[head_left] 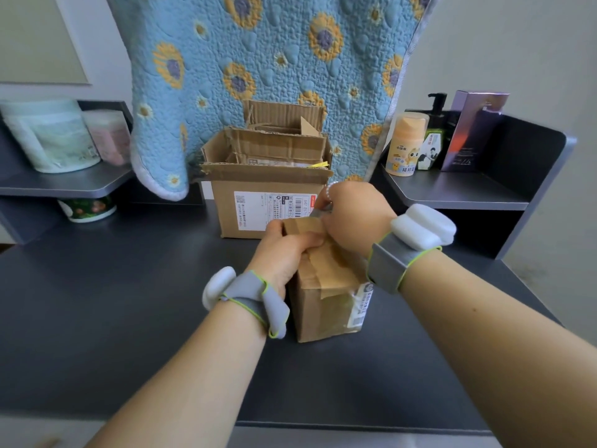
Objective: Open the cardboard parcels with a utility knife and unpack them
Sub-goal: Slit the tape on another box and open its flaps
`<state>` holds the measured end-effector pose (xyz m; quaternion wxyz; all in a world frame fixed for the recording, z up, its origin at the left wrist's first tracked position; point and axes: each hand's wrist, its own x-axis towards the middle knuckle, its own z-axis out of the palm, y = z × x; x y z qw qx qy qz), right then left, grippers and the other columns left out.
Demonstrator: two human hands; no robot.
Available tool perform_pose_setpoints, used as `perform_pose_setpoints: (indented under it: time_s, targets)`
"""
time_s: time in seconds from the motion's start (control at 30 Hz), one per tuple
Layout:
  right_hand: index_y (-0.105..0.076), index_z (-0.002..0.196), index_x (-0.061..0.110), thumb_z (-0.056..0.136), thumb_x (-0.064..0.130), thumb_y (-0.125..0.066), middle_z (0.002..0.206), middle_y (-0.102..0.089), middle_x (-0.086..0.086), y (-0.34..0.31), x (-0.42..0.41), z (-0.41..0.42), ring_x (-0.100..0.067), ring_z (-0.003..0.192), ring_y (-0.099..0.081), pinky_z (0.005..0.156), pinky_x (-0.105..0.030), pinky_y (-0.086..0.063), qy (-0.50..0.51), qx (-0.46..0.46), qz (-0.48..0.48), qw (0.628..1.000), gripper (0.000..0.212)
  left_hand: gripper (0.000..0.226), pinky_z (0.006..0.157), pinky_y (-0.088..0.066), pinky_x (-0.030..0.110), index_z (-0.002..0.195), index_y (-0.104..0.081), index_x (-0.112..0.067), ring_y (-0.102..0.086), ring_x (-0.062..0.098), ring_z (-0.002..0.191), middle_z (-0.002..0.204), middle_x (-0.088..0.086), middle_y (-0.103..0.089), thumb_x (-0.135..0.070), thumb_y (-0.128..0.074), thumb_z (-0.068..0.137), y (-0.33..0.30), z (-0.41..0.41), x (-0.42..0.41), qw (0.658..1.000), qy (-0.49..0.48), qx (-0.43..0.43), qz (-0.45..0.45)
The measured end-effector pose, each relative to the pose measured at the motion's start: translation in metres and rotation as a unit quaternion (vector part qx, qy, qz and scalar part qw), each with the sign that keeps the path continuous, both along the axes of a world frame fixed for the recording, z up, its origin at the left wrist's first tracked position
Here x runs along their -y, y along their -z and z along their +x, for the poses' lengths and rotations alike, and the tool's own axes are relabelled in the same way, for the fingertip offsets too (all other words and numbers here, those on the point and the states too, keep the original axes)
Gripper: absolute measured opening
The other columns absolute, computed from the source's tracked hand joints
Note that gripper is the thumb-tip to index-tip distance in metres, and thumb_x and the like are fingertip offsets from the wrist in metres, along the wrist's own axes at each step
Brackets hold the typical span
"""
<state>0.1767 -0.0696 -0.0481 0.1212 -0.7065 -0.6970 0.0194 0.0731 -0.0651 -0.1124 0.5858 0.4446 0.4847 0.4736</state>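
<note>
A small taped cardboard parcel (326, 299) stands on the dark desk (129, 302) in front of me, with a shipping label on its right side. My left hand (284, 253) grips the parcel's top left edge. My right hand (352, 215) is closed around a grey utility knife (321, 211), whose tip meets the parcel's far top edge. Behind them sits a larger open cardboard box (265, 189) with a white label, stuffed with flattened cardboard pieces.
A blue quilt with yellow flowers (274, 59) hangs behind the boxes. The right shelf holds bottles (407, 143) and a purple carton (468, 130). The left shelf carries wrapped tissue rolls (51, 137), with a printed bowl (87, 208) beneath it.
</note>
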Motion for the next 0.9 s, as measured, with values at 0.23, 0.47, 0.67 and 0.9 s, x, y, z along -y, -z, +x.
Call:
perform_pose_setpoints:
  time_s: [0.23,0.47,0.67,0.9]
  targets:
    - [-0.060,0.120,0.013,0.089,0.008,-0.047,0.118,-0.061,-0.008,-0.003,-0.007,-0.007,-0.019,0.079,-0.045,0.072,-0.026,-0.039,-0.007,0.053,-0.018,0.998,0.034,0.027,0.039,-0.041,0.010,0.100,-0.051,-0.013,-0.060,0.007,0.052,0.075,0.000,-0.062,-0.006,-0.065,0.078,0.000,0.003,0.002,1.000,0.006,0.012,0.016]
    - [-0.064,0.111,0.011,0.086,0.005,-0.047,0.094,-0.059,-0.008,0.005,0.000,-0.010,-0.022,0.080,-0.053,0.069,-0.027,-0.042,-0.001,0.038,0.026,0.999,0.031,0.024,0.037,-0.040,0.011,0.099,-0.045,-0.013,-0.059,0.007,0.048,0.071,0.001,-0.058,-0.007,-0.061,0.082,0.001,0.003,0.001,1.000,0.009,0.014,0.023]
    - [-0.064,0.113,0.012,0.086,0.005,-0.047,0.112,-0.063,-0.008,0.001,0.002,-0.010,-0.021,0.086,-0.054,0.073,-0.027,-0.043,-0.011,0.034,0.012,0.999,0.032,0.025,0.041,-0.043,0.013,0.100,-0.045,-0.015,-0.059,0.014,0.063,0.076,0.002,-0.060,-0.011,-0.062,0.081,0.005,0.004,-0.001,1.000,0.008,0.002,0.027]
    - [-0.065,0.110,0.009,0.086,0.002,-0.047,0.107,-0.064,-0.009,-0.003,0.012,-0.012,-0.021,0.082,-0.054,0.071,-0.026,-0.044,-0.016,0.027,0.018,0.999,0.032,0.022,0.056,-0.042,0.025,0.103,-0.044,-0.014,-0.056,0.014,0.071,0.083,0.002,-0.057,-0.016,-0.057,0.085,0.006,0.006,-0.002,0.999,-0.006,-0.009,0.041]
